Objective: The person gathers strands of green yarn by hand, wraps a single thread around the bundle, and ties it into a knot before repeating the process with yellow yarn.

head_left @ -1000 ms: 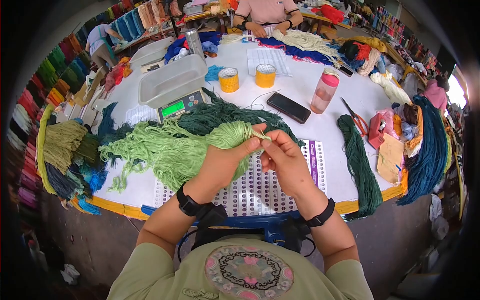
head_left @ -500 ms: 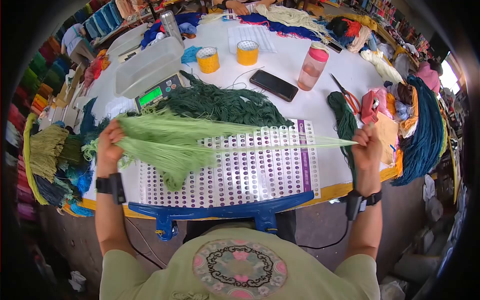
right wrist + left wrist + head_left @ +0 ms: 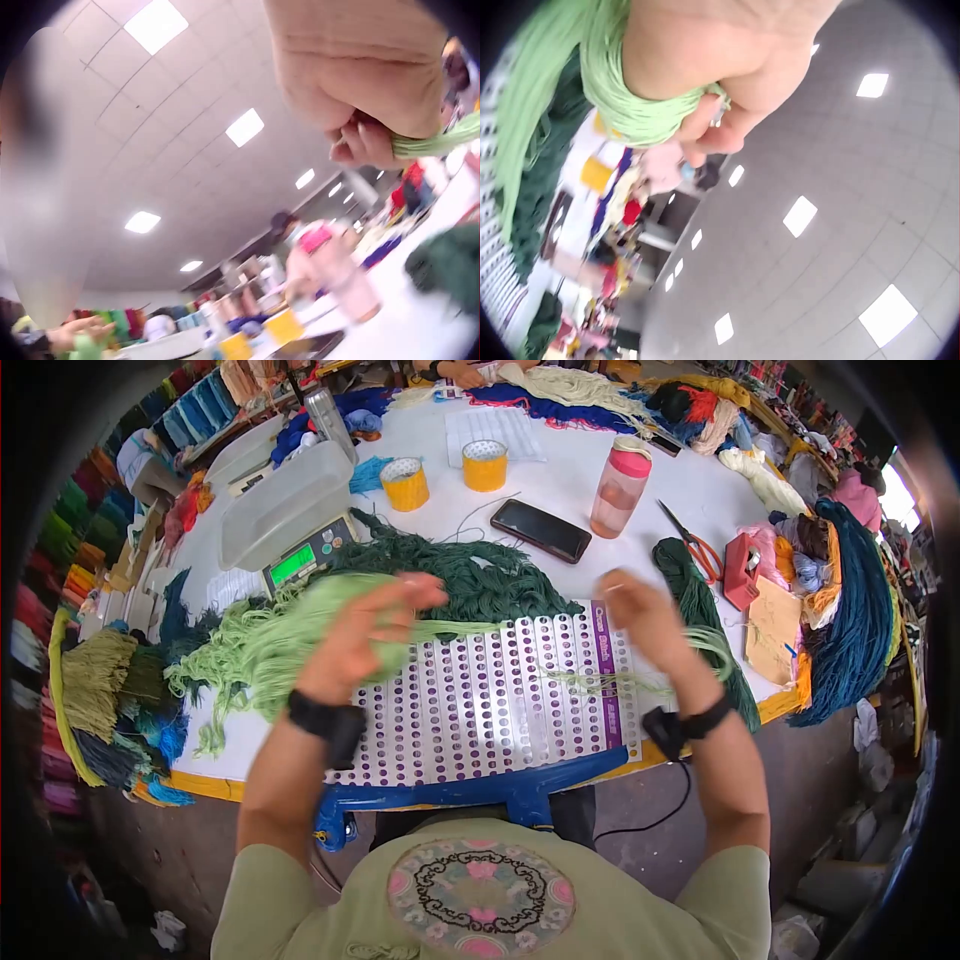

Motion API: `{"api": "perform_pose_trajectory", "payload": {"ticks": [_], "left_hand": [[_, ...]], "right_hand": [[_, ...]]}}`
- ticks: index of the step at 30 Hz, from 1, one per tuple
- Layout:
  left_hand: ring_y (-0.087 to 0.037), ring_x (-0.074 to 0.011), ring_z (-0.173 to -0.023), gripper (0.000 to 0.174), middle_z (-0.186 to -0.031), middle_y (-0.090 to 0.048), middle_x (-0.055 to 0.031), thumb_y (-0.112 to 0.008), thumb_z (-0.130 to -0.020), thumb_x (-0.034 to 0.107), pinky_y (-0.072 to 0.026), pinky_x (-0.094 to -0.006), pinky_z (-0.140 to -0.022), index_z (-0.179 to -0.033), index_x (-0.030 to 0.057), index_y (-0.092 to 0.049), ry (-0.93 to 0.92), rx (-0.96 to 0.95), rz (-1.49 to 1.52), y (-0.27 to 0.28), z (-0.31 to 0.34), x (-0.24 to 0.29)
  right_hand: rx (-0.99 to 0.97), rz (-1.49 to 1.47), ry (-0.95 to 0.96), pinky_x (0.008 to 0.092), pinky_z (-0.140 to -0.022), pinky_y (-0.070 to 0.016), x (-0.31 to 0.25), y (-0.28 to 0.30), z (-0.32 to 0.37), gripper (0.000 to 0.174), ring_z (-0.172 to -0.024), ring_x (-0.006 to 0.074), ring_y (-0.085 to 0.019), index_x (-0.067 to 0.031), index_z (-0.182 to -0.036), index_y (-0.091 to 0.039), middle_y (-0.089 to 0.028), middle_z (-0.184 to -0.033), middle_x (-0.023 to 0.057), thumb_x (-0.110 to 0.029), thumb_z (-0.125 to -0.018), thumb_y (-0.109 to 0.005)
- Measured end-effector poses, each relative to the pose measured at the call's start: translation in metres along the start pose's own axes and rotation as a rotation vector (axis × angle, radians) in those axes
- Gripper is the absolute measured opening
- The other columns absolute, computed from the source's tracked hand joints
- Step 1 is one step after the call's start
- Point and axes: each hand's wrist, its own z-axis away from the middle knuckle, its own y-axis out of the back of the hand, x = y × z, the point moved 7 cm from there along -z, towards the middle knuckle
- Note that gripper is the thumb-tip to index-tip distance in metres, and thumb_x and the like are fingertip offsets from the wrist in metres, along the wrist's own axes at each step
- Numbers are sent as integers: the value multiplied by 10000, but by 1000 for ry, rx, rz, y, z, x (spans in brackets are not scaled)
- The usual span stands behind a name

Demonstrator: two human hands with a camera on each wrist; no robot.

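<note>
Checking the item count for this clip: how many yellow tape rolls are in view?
2: one roll beside the clear tub, the other roll to its right, near the white sheet. Others may be hidden.

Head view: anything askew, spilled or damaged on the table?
No spill or damage visible. One untidy spot: light green strands loop beside the right hand's wrist and straggle across the perforated card, stretched away from the fuller light green bundle.
</note>
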Motion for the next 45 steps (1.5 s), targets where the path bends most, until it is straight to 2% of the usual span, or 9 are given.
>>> {"api": "perform_pose_trajectory", "payload": {"ticks": [2, 4, 6, 9, 19, 21, 34, 39, 45], "left_hand": [[-504, -58, -664, 219, -951, -676, -72, -605, -849, 157, -369, -125, -603, -1021, 32, -661, 55, 212, -543, -28, -25, -36], [-514, -55, -596, 243, -912, -679, -80, -636, -851, 183, -367, -173, -486, -1042, 34, -658, 114, 191, -594, -21, -59, -70], [-532, -66, -567, 183, -854, -672, -79, -638, -845, 144, -374, -189, -481, -983, 24, -653, 88, 235, -913, -23, -69, -86], [-535, -78, -537, 141, -805, -653, -64, -639, -847, 113, -375, -203, -468, -942, 9, -633, -208, 214, -1006, -29, -71, -84], [-511, -83, -510, 81, -719, -593, -30, -611, -848, 75, -354, -217, -450, -904, 17, -614, -97, 218, -500, -33, -86, -94], [-507, -94, -481, 97, -718, -593, -35, -594, -852, 77, -355, -226, -431, -922, 11, -607, -104, 232, -683, -32, -91, -92], [-531, -89, -511, 202, -763, -647, -83, -633, -892, 199, -356, -218, -405, -935, 2, -613, -265, 221, -705, -12, -68, -66], [-489, -70, -515, 219, -758, -640, -62, -656, -871, 185, -365, -213, -445, -961, -14, -635, -227, 283, -693, -14, -64, -72], [-517, -77, -532, 185, -849, -679, -92, -589, -865, 112, -363, -206, -457, -1015, 18, -642, 90, -114, -306, -73, -53, -90]], "right_hand": [[-72, 114, -2, 252, -547, -432, 1, -54, -12, 57, -585, 66, -472, -53, -931, -579, -525, -694, 1, -67, -931, -524], [-69, 280, 66, 422, -612, -478, 21, -77, -21, 96, -670, 355, -612, -111, -926, -584, -625, -735, 172, -199, -910, -547], [-115, 376, 49, 444, -616, -479, 27, -86, -21, 115, -706, 376, -612, -136, -941, -584, -630, -749, 170, -240, -914, -545], [-62, 306, 37, 445, -604, -477, 26, -82, -20, 121, -690, 373, -610, -138, -946, -581, -622, -732, 164, -251, -918, -548], [-20, 131, -90, 394, -555, -468, 21, -72, -21, 206, -610, 312, -628, -75, -1065, -531, -619, -648, 146, -190, -902, -586], [-133, 73, -88, 275, -506, -426, 15, -75, -22, 279, -487, 113, -528, -39, -1162, -466, -592, -594, 64, -149, -930, -575], [-285, -279, -250, 226, -541, -441, 30, -76, -19, 359, -610, 90, -554, -42, -1214, -454, -659, -751, 62, -175, -914, -600], [-268, -308, -243, 233, -566, -461, 34, -78, -18, 419, -625, 91, -566, -23, -1260, -434, -658, -761, 70, -168, -907, -607], [-273, -337, -235, 218, -588, -450, 31, -82, -17, 475, -668, 80, -575, -27, -1304, -420, -644, -759, 49, -158, -894, -624]]}}
